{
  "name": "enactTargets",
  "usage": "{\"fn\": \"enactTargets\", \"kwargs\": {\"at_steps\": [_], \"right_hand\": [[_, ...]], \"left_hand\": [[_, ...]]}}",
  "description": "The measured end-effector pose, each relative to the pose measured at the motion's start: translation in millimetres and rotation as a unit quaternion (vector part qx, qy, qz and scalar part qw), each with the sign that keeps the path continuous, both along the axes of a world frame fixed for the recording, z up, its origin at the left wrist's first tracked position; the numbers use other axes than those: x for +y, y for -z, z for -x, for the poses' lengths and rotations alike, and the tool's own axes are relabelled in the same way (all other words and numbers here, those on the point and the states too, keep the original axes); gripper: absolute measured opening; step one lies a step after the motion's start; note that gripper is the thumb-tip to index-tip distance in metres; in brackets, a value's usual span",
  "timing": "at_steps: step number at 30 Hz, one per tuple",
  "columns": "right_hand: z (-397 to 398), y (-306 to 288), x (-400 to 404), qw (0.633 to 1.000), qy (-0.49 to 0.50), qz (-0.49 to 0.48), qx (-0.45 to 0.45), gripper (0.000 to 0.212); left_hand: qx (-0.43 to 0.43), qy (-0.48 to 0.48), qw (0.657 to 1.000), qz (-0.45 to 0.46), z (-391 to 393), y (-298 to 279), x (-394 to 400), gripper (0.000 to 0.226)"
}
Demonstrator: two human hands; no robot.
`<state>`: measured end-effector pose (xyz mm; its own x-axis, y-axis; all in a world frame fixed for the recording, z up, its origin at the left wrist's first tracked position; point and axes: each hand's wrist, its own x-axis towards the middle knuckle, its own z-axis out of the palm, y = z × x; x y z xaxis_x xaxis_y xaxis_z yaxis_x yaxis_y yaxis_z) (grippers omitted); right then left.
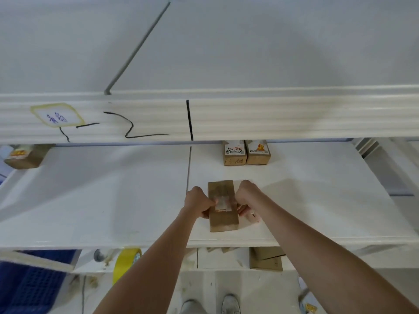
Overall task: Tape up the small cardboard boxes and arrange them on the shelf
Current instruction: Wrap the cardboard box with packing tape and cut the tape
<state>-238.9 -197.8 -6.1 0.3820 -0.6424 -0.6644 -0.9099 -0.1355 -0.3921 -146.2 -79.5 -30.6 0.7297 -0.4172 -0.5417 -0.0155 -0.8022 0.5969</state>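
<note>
A small brown cardboard box (223, 219) lies on the white shelf (113, 200), long side pointing away from me, with a tape patch and label on top. My left hand (199, 201) grips its left side with curled fingers. My right hand (248, 198) grips its right side, and a small pinkish object shows under its fingers. Two taped boxes (246, 152) stand side by side at the back of the shelf. A roll of yellow tape (125, 261) stands on the lower shelf at the left.
Another box (25, 155) sits at the far left of the shelf. The upper shelf beam (272, 118) with black marks overhangs the back. A blue crate (34, 284) is at the lower left, and brown boxes (266, 259) are on the lower shelf.
</note>
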Motion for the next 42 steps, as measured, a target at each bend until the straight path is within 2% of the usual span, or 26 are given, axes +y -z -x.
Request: {"fn": "enactTargets", "kwargs": {"at_steps": [2, 3, 8, 12, 17, 19, 21, 22, 23, 25, 27, 30, 33, 35, 38, 40, 42], "right_hand": [[-5.1, -1.7, -4.1, 1.000, -0.003, 0.002, 0.016, 0.034], [-6.8, -0.7, -2.6, 1.000, 0.001, 0.019, 0.017, 0.034], [-11.8, 10.8, 3.9, 0.995, 0.013, 0.094, -0.012, 0.023], [-17.6, 9.0, 14.6, 0.976, -0.074, 0.203, 0.033, 0.014], [-13.1, 4.2, 17.5, 0.961, -0.139, 0.227, 0.082, 0.020], [-12.1, -1.3, 27.4, 0.950, -0.140, 0.267, 0.083, 0.034], [-16.1, -4.3, 45.5, 0.932, -0.140, 0.332, 0.037, 0.063], [-20.3, -5.4, 57.5, 0.919, -0.147, 0.366, 0.000, 0.070], [-25.5, -6.7, 71.8, 0.907, -0.155, 0.389, -0.043, 0.068], [-37.9, -9.1, 103.9, 0.909, -0.158, 0.363, -0.128, 0.045], [-47.7, -7.5, 138.4, 0.938, -0.139, 0.263, -0.178, 0.021], [-58.7, 2.2, 182.8, 0.977, -0.056, 0.025, -0.205, 0.019], [-64.6, 16.4, 220.0, 0.971, 0.052, -0.126, -0.196, 0.016], [-66.3, 26.9, 239.5, 0.965, 0.100, -0.161, -0.180, 0.014], [-67.2, 40.8, 260.9, 0.968, 0.116, -0.166, -0.149, 0.010], [-68.3, 43.2, 269.7, 0.981, 0.077, -0.105, -0.142, 0.009], [-72.0, 46.8, 270.9, 0.986, -0.035, 0.006, -0.165, 0.013]], "left_hand": [[0.018, -0.004, 1.000, -0.014, -4.9, -5.5, -2.5, 0.043], [0.010, -0.003, 1.000, -0.020, -5.4, -5.4, -3.7, 0.044], [-0.060, -0.018, 0.998, -0.022, 0.7, 7.1, -5.1, 0.039], [-0.066, -0.045, 0.997, -0.020, 10.9, 7.8, -4.0, 0.040], [0.009, -0.095, 0.995, 0.035, 8.7, 8.1, 7.0, 0.043], [0.027, -0.108, 0.992, 0.056, 3.9, 6.9, 18.1, 0.042], [0.010, -0.121, 0.990, 0.073, -4.7, 0.4, 32.2, 0.033], [0.001, -0.133, 0.987, 0.085, -10.6, -4.4, 40.3, 0.029], [-0.009, -0.144, 0.985, 0.097, -16.9, -8.2, 50.1, 0.027], [-0.034, -0.168, 0.979, 0.110, -30.0, -15.9, 74.8, 0.027], [-0.076, -0.195, 0.973, 0.101, -41.0, -23.1, 105.6, 0.030], [-0.190, -0.248, 0.946, 0.083, -51.6, -25.8, 159.0, 0.040], [-0.211, -0.328, 0.918, 0.075, -56.1, -14.5, 214.6, 0.040], [-0.168, -0.352, 0.920, 0.046, -58.2, 1.0, 246.2, 0.043], [-0.065, -0.310, 0.948, -0.006, -60.3, 29.7, 280.7, 0.042], [0.055, -0.288, 0.955, 0.033, -58.1, 47.1, 293.9, 0.036], [0.159, -0.270, 0.948, 0.062, -54.9, 56.8, 300.5, 0.042]]}}
